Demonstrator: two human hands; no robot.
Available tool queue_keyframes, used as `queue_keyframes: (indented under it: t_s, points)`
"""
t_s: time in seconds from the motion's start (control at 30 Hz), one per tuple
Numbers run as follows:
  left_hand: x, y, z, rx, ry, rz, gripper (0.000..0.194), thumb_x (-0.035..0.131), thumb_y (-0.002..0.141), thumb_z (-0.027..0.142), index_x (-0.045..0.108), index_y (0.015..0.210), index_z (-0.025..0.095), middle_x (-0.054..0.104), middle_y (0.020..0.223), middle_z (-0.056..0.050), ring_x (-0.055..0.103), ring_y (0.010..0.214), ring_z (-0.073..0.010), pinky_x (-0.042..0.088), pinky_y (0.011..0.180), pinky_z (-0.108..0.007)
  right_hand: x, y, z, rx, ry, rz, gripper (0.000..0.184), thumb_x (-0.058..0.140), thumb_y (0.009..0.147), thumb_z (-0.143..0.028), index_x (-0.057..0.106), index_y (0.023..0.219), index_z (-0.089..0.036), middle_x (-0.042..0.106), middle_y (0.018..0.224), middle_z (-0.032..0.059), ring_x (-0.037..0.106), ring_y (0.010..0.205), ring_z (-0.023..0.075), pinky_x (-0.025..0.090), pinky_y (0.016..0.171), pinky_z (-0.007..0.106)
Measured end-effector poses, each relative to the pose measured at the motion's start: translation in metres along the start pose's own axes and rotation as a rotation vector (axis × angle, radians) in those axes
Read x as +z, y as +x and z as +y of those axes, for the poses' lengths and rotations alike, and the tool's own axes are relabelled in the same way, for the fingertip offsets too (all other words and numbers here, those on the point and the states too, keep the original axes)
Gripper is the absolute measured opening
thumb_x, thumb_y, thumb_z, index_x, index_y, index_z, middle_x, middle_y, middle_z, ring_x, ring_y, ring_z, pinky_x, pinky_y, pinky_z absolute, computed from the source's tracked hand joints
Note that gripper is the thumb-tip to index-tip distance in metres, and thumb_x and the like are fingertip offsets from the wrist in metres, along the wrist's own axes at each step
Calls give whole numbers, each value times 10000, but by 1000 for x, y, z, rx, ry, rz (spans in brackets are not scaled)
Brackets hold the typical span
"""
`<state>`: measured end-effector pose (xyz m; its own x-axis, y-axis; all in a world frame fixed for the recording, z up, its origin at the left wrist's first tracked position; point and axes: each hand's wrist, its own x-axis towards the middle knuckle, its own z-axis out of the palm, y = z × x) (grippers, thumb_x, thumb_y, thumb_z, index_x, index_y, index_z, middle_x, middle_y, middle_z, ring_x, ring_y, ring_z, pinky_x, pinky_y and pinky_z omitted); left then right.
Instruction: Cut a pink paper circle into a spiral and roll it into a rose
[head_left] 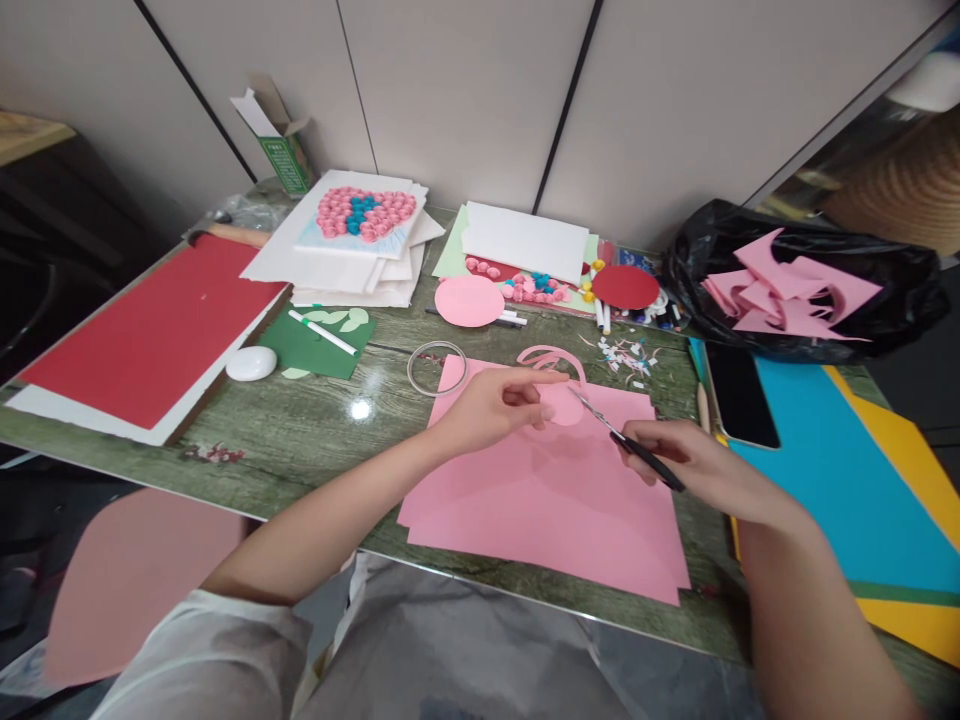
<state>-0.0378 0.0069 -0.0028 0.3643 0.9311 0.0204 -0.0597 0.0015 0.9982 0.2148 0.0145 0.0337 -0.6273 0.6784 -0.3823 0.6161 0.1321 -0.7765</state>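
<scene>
My left hand (499, 405) pinches the left side of a small pink paper disc (564, 404), its index finger stretched along the top edge. In my right hand (667, 455) is a pair of scissors (630, 446) with black handles, fingers wrapped round the grips. The blades point up and left and meet the disc's right edge. Curled pink paper strips (551, 358) lie just behind the disc. Under both hands spread large pink sheets (540, 510), stacked slightly askew. A silver ring (437, 369) rests at their upper left corner.
A black bag (690, 250) with pink paper scraps (787, 290) stands back right. Right lie a phone (742, 393) and blue sheets (862, 480). Behind are a larger pink disc (470, 301) and a red disc (625, 287). Red paper (157, 330) and a white mouse (252, 364) lie left.
</scene>
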Motion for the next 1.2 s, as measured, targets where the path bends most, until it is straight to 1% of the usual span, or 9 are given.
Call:
queue_keyframes:
  t_s: [0.23,0.4,0.6,0.73,0.83,0.9,1.0,1.1,1.2]
  points:
    - [-1,1,1,15,35,-49,419,603,744,140,614,1162,176,487,680,26,493,609,-76,422,597,-216,0,0,-1,-7,12,-11,288,437,867,-371,459,643,-192,431,602,-27,413,589,123,321,565,253]
    - [-2,1,1,49,100,-54,406,565,771,146,609,1171,196,495,746,4,439,643,-83,417,614,-218,-2,0,1,-10,-8,-18,269,449,860,-349,472,642,-193,441,600,-28,412,585,122,315,555,251]
    - [-4,1,1,75,145,-71,402,540,784,134,603,1175,202,528,791,-9,424,660,-90,393,608,-217,-2,0,4,-21,-30,-25,262,437,867,-326,456,641,-195,440,592,-31,410,579,120,309,547,249]
    - [-6,1,4,75,172,-95,397,522,792,115,605,1169,207,610,956,-46,460,688,-97,390,625,-230,-2,0,8,-30,-50,-28,252,453,855,-311,447,632,-194,459,590,-29,412,576,119,305,539,247]
    - [-7,0,6,95,165,-114,392,505,799,101,615,1155,222,616,1121,-64,519,818,-133,408,698,-254,-3,-1,9,-35,-60,-40,236,439,857,-291,452,642,-195,462,593,-29,412,575,119,305,540,246]
    - [-7,0,5,97,140,-114,388,495,805,100,621,1145,240,603,1177,-57,531,903,-152,416,746,-267,-4,-1,8,-33,-58,-43,222,443,848,-278,456,643,-195,463,593,-30,410,573,118,305,538,245]
    - [-4,0,2,57,54,-70,383,485,823,128,603,1164,257,606,1152,-51,544,870,-140,439,737,-262,-3,-2,7,-24,-50,-25,213,450,834,-262,456,633,-194,458,590,-32,411,573,117,307,542,244]
    - [3,0,0,33,-58,25,397,537,802,154,573,1189,237,621,1079,-58,560,780,-113,464,698,-245,-1,0,4,-21,-49,16,223,437,841,-262,457,629,-195,453,597,-30,424,586,121,316,557,249]
    - [12,-3,0,-5,-154,163,457,638,728,151,559,1175,192,661,819,-30,595,706,-114,481,666,-235,2,3,1,-23,-32,46,210,429,835,-239,454,630,-199,464,610,-26,440,602,127,325,568,251]
